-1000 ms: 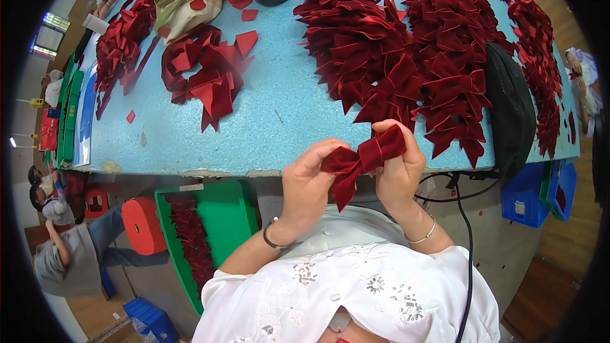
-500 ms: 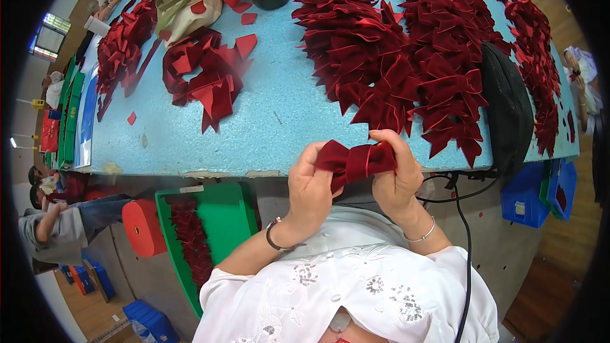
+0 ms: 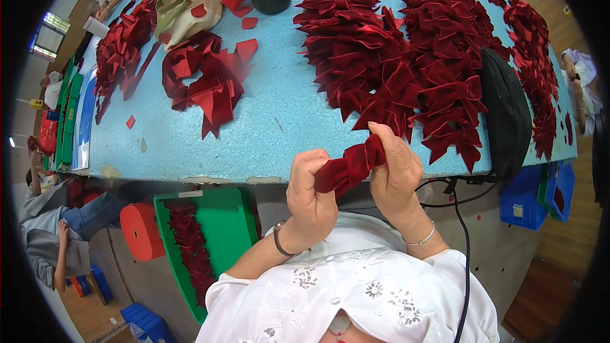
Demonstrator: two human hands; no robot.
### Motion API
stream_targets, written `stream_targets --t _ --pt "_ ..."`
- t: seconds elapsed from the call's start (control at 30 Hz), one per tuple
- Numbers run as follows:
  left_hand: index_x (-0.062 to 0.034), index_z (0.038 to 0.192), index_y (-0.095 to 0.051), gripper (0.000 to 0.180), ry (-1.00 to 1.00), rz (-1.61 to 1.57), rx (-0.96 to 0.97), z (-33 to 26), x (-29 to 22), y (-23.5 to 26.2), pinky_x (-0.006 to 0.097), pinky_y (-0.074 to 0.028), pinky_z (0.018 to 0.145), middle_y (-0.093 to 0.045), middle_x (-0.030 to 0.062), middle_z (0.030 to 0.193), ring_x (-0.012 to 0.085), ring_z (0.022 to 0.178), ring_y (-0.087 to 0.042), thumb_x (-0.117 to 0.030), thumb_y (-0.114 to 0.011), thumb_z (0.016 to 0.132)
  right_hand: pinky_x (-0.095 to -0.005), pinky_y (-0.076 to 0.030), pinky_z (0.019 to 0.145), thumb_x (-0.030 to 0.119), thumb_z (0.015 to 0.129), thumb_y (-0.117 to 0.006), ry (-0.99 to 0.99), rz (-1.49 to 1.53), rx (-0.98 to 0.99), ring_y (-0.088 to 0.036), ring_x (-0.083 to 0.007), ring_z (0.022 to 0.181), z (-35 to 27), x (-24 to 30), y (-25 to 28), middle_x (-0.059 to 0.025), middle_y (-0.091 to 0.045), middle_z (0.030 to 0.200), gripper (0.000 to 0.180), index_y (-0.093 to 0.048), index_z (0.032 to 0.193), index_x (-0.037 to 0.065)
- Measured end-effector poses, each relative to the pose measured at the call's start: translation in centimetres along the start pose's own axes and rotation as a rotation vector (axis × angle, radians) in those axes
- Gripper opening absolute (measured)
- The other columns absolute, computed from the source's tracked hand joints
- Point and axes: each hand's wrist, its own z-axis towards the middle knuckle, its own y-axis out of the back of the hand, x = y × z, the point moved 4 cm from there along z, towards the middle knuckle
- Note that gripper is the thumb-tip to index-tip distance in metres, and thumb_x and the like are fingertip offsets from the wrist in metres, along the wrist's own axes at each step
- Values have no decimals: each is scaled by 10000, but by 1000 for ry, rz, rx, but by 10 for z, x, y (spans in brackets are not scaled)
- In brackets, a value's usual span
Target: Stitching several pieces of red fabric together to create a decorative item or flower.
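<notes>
A dark red velvet bow [image 3: 346, 168] is pinched between my two hands, just in front of the near edge of the light blue table [image 3: 267, 127]. My left hand [image 3: 310, 194] grips its left end and my right hand [image 3: 395, 168] grips its right end, thumb on top. Behind my right hand lies a big pile of finished red bows [image 3: 362, 57], with a second pile [image 3: 448, 63] to its right. A loose heap of red ribbon pieces [image 3: 206, 82] sits on the table to the left.
A black case [image 3: 505, 111] rests at the table's right edge, with a black cable [image 3: 467, 228] hanging below. A green tray [image 3: 210, 235] holding red trim and a red spool [image 3: 141, 232] stand lower left. Blue bins [image 3: 540, 194] are at right. Other people sit at left.
The bow has been folded and squeezed narrower between my hands. My hands have drawn closer together and tilted it, right end higher.
</notes>
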Motion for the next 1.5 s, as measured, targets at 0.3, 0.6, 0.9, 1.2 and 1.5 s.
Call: stream_targets --t 0.3,0.6,0.9,1.2,1.5 --pt "12 963 -531 100 28 23 -30 5 3 3 258 -434 642 -540 126 915 196 740 -535 -67 -510 906 -319 -408 511 -144 599 -531 39 -155 76 -503 -222 569 2 2 -6 -136 -592 825 507 -553 1100 -64" --pt "8 970 -550 136 196 -119 -48 4 20 8 198 -420 583 -567 67 918 89 702 -516 -113 -523 913 -286 -432 506 -105 700 -567 -185 9 157 -540 -175 586 8 -2 -13 -96 -582 713 345 -597 1036 -37" --pt "-4 1088 -560 240 645 -647 203 16 17 1 157 -347 493 -598 21 920 12 615 -458 -175 -444 965 -203 -476 597 -30 848 -535 -540 361 185 -594 -73 696 5 -9 -15 -64 -665 833 184 -623 1009 -15" --pt "-5 1072 -566 227 722 -777 440 15 18 -1 168 -310 449 -590 3 791 16 556 -429 -155 -432 968 -233 -481 590 -70 785 -542 -404 325 206 -624 -151 676 6 -7 -9 -107 -652 817 250 -622 1013 -7" --pt "-7 996 -571 208 837 -790 422 7 25 3 181 -281 428 -583 27 747 34 515 -405 -159 -432 965 -262 -461 536 -103 711 -539 12 -137 301 -618 -231 665 -3 -4 -1 -144 -622 791 360 -605 1051 -4"
